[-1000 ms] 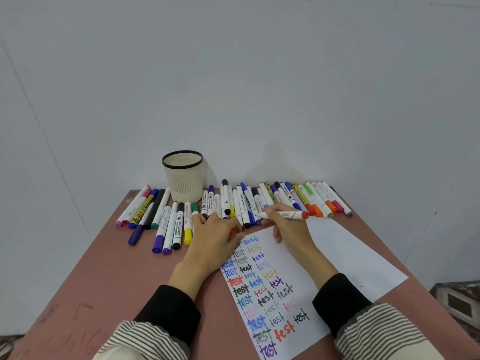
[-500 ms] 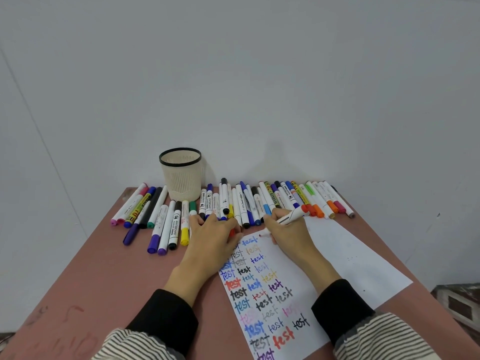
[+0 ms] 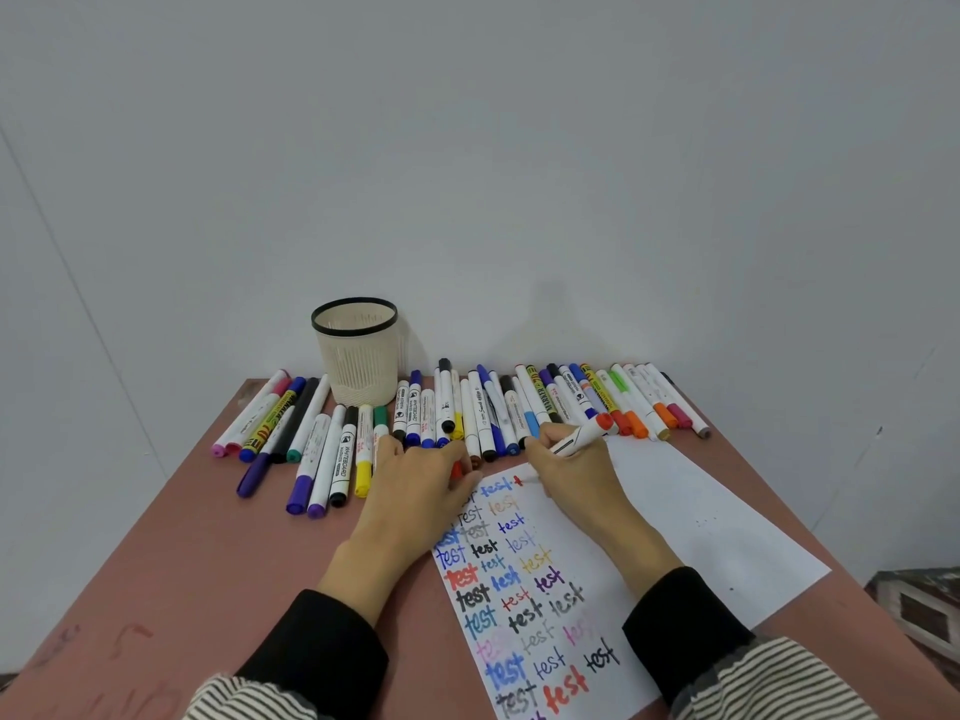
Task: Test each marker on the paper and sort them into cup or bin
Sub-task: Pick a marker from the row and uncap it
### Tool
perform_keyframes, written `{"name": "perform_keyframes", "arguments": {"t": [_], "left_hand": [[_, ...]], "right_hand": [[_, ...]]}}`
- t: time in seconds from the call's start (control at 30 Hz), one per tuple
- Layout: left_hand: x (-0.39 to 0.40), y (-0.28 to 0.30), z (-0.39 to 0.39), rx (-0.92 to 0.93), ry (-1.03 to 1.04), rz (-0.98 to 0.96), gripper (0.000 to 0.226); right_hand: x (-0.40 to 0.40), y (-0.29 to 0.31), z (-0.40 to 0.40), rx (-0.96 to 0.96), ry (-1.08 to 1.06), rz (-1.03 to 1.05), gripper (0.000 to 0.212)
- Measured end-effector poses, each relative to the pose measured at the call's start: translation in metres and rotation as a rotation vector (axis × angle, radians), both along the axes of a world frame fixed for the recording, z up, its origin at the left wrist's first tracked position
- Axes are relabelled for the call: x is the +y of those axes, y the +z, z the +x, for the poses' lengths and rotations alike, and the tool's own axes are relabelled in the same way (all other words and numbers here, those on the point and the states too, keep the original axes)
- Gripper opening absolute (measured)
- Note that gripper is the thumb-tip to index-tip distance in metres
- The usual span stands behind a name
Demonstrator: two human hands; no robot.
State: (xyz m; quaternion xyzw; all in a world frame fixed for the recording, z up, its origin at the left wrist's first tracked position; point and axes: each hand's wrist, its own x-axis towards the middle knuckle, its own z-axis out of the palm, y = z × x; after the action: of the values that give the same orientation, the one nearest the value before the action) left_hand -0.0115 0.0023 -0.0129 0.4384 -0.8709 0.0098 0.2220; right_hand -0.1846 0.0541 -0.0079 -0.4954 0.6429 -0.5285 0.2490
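My right hand (image 3: 574, 478) grips a white marker with a red end (image 3: 584, 438), its tip down on the white paper (image 3: 675, 522) beside a fresh red stroke at the top of the columns of "test" words. My left hand (image 3: 415, 491) rests on the paper's left edge and holds a small red cap (image 3: 457, 470) in its fingers. A cream mesh cup with a black rim (image 3: 358, 350) stands at the table's back, and nothing shows inside it. Several capped markers (image 3: 519, 407) lie in a row along the back edge.
More markers (image 3: 306, 439) lie left of the cup, some purple, yellow and black. The reddish table (image 3: 171, 553) meets a grey wall at the back. A patterned floor patch (image 3: 919, 610) shows at the lower right. No bin is in view.
My right hand turned the marker from lying level to tip down and began a red stroke on the paper. The left hand stayed put.
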Motion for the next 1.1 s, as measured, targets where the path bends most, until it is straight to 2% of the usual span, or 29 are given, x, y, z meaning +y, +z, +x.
{"name": "perform_keyframes", "arguments": {"t": [1.1], "left_hand": [[-0.0004, -0.0026, 0.0004, 0.046, -0.044, 0.014, 0.025]], "right_hand": [[-0.0004, 0.0007, -0.0028, -0.04, -0.116, -0.009, 0.038]]}}
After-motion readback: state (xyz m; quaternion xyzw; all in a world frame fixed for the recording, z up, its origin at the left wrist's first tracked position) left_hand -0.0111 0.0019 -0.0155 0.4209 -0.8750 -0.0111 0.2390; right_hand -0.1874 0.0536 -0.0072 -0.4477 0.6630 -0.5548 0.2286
